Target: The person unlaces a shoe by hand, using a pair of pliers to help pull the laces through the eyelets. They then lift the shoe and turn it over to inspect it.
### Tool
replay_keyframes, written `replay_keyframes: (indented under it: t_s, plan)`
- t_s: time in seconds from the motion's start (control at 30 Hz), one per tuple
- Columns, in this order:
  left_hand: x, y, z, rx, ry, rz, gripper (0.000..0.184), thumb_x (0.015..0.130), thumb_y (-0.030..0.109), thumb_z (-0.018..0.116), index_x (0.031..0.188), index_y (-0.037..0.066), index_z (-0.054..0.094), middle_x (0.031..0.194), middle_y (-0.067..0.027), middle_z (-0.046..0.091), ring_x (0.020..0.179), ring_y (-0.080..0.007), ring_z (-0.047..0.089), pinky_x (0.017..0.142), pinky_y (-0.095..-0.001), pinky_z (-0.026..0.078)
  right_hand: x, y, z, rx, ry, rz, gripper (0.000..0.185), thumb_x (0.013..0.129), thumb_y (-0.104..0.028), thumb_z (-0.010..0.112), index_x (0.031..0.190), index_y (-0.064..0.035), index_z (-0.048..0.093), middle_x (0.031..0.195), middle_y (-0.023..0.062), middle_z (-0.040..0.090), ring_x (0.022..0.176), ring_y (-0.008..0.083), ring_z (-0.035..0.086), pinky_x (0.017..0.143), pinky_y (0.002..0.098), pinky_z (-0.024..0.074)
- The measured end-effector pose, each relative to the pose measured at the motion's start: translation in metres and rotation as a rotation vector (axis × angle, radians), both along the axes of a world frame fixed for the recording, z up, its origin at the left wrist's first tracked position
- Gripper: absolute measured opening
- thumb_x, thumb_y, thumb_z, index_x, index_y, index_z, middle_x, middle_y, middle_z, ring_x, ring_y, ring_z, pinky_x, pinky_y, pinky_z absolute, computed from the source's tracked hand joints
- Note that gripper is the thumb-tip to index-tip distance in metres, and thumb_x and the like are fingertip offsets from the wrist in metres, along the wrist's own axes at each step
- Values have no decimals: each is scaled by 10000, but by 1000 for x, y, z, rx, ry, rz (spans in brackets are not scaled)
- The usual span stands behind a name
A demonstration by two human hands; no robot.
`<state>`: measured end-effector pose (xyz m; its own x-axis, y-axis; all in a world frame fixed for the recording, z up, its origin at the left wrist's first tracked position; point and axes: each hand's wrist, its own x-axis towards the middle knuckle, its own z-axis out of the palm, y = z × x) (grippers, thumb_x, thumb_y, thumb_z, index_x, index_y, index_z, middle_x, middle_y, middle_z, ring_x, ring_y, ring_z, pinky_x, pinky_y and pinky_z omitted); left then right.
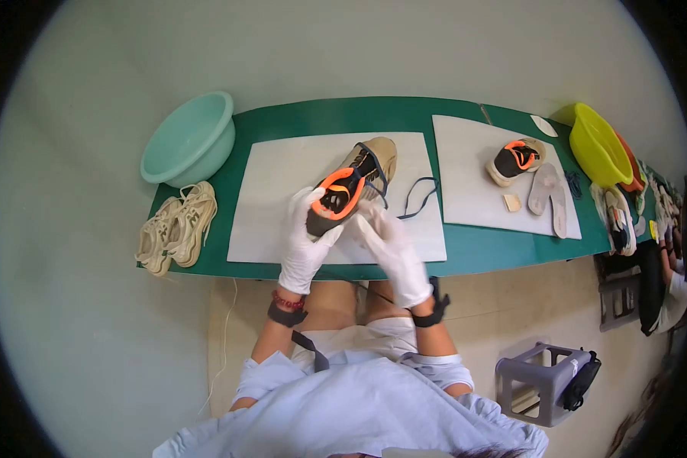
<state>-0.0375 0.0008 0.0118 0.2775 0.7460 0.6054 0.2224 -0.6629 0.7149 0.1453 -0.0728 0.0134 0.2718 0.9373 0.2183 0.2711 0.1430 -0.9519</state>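
Note:
A tan and black sneaker (pixel 385 153) with an orange collar lies tilted over the left white board (pixel 263 191), toe pointing away from me. White-gloved, my left hand (pixel 304 229) wraps round its heel and left side. My right hand (pixel 389 243), gloved too, is at the right side of the collar with its fingers bent together. What those fingers pinch, if anything, is too small to make out. A dark blue shoelace (pixel 421 200) runs loosely from the sneaker onto the board, to the right of it.
Left: a mint basin (pixel 187 141) and a pair of cream sneakers (pixel 179 229). Right: a second board (pixel 466 183) with the matching sneaker (pixel 515 160) and insoles (pixel 548 198), then a yellow-green basin (pixel 599 145). A grey stool (pixel 538 382) stands below; another person sits far right.

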Motion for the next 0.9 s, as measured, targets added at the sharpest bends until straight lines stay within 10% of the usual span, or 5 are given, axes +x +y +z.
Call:
replay_keyframes:
  t_s: [0.13, 0.4, 0.6, 0.77, 0.9]
  plan:
    - [-31, -1, 25, -370, -519, -61, 820, 844, -7, 859, 1554, 39, 449, 1532, -103, 534, 1409, -245, 541, 1223, -397, 424, 71, -12, 2, -508, -92, 193, 486, 988, -394, 766, 1234, 24, 737, 968, 166, 766, 880, 236, 722, 786, 349, 558]
    - [-52, -3, 107, -174, -673, 17, 873, 899, 135, 852, 1635, 49, 390, 1594, -132, 510, 1467, -285, 512, 1258, -442, 390, 12, 67, 4, -94, -266, 266, 1010, 885, -552, 821, 1610, 15, 404, 1527, 288, 576, 1409, 438, 569, 1176, 437, 454]
    - [-48, -7, 112, -197, -657, -3, 1101, 792, 340, 975, 1644, 16, 356, 1618, -116, 465, 1480, -273, 491, 1260, -434, 376, -62, 112, 4, -359, 143, 429, 827, 961, -415, 775, 1589, 7, 442, 1506, 207, 585, 1336, 312, 579, 1114, 419, 480]
    - [-90, -7, 83, -227, -524, -33, 1110, 733, 352, 1008, 1598, 17, 398, 1597, -140, 468, 1478, -321, 487, 1255, -467, 383, 39, 169, -27, 187, 682, 10, 650, 999, -374, 731, 1494, 16, 570, 1421, 147, 661, 1204, 253, 642, 1018, 410, 520]
    - [-96, 4, 81, -134, -296, -196, 856, 729, 228, 995, 1437, 29, 555, 1516, -230, 520, 1418, -361, 530, 1230, -493, 406, 126, 121, 24, 239, 408, 46, 494, 1034, -286, 702, 1431, 4, 655, 1344, 62, 712, 1038, 144, 659, 910, 361, 556]
